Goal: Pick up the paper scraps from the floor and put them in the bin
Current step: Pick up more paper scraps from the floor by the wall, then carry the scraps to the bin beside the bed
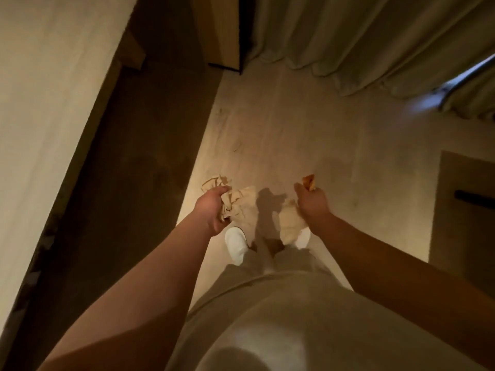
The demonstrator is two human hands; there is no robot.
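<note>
Over a pale floor [281, 124] by curtains [375, 36], the left hand [213, 208] clutches crumpled paper [238, 207]; the right hand [312, 203] pinches an orange scrap [308, 182]

The paper [241, 207] bunched in my left hand [211, 210] is pale cream, creased with tan shadow lines. The scrap [308, 182] in my right hand [312, 203] is orange-brown. More cream paper [290, 226] hangs below that hand. My slipper [236, 243] is plain white. My trousers [281, 263] and shirt [281, 325] are light beige, unpatterned. The floor [308, 124] is warm beige, faintly streaked. The strip [128, 170] on my left is dark brown. The curtain [361, 36] is greyish olive, plain.
</note>
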